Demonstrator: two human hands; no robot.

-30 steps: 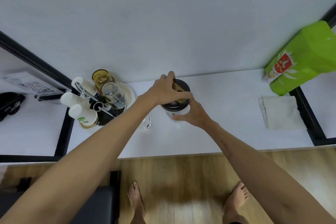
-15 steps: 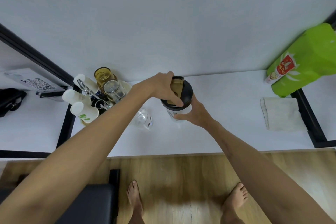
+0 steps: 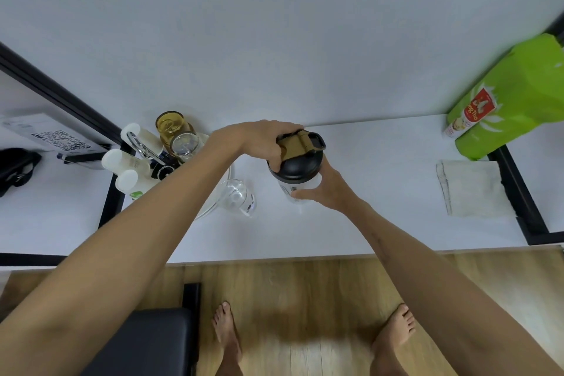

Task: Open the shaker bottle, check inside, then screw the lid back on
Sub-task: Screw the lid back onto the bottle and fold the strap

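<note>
Black lid [image 3: 295,167] with its tan flip cap sits on the shaker bottle [image 3: 300,189], left hand [image 3: 262,140] clamped over the top, right hand [image 3: 325,189] wrapped round the clear body near mid-counter. Pretty tight on the left, clear glass jug [image 3: 236,201] just beside it. White counter [image 3: 381,168] runs bare rightward to a folded cloth [image 3: 471,189], front edge well clear.

Shaker bottle [image 3: 300,185] stands mid-table [image 3: 381,223], tumbler [image 3: 239,197] just left of it, cup cluster [image 3: 146,159] further left, folded cloth [image 3: 471,189] well right, bag [image 3: 515,98] behind that.
</note>
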